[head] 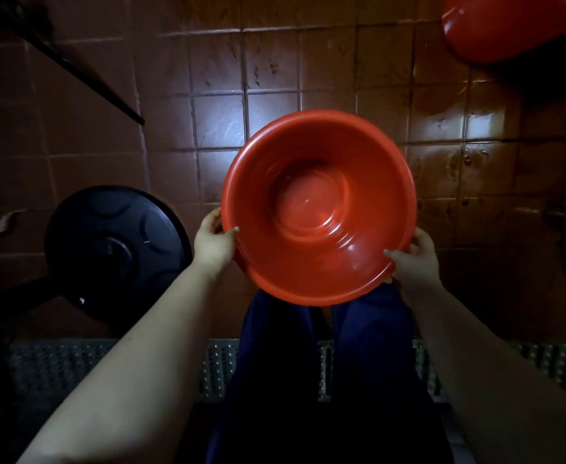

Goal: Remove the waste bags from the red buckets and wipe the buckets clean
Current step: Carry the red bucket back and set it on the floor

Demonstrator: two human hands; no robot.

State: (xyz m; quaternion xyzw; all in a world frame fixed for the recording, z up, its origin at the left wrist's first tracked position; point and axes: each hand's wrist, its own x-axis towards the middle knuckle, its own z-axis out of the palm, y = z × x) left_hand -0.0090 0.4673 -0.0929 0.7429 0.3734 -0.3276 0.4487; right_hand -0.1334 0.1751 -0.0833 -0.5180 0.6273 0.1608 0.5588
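A person holds a wide red bucket (318,209) in the middle of the view, above the brown tiled floor (208,78), its open mouth tipped toward the camera. The inside is bare and glossy, with no bag in it. The left hand (213,242) grips the near-left rim, thumb hooked over the edge and fingers behind the wall. The right hand (415,259) clasps the near-right rim the same way, thumb inside. Below the bucket are the person's dark blue trousers (308,380), over a studded metal grate (57,370). To the left lies a round black lid (117,249), perhaps on a bin, though the dim light hides what is beneath. A second red bucket (496,25) shows partly at the far right.
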